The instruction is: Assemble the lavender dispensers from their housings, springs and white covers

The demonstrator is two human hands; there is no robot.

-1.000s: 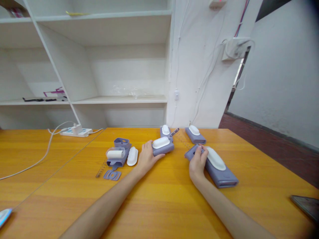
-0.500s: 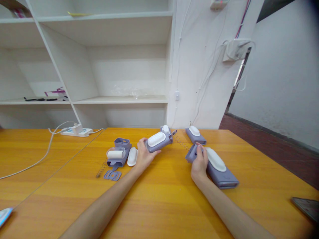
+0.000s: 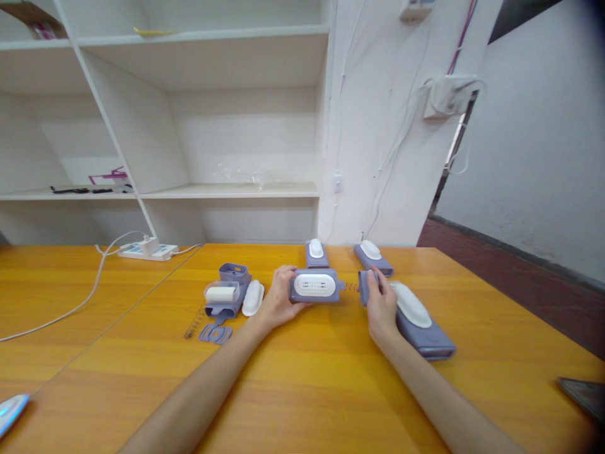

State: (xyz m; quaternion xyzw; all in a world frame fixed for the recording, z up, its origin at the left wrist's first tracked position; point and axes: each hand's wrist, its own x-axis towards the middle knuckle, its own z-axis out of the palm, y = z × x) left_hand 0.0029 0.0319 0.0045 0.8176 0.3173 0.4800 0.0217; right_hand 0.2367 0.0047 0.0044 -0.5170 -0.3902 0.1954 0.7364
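My left hand [image 3: 278,299] grips a short lavender block with a white oval pad [image 3: 314,285], held up with the pad facing me. My right hand [image 3: 380,302] is closed on the near end of a long lavender case with a white oval top [image 3: 416,318] lying on the orange table [image 3: 302,378]. A thin coiled spring [image 3: 350,286] shows in the gap between the two pieces. Both pieces are a hand's width apart.
Two more lavender blocks with white tops [image 3: 316,252] [image 3: 373,257] lie behind. Left of my hand are loose parts: a white oval cap [image 3: 253,297], an opened lavender housing [image 3: 224,296], a spring and flat piece [image 3: 212,331]. A power strip [image 3: 147,251] and cable lie far left; a phone [image 3: 583,391] at right.
My left hand lifted the short block off the table, turned its white pad toward me and brought it closer to the long case. My right hand stayed on the case's end.
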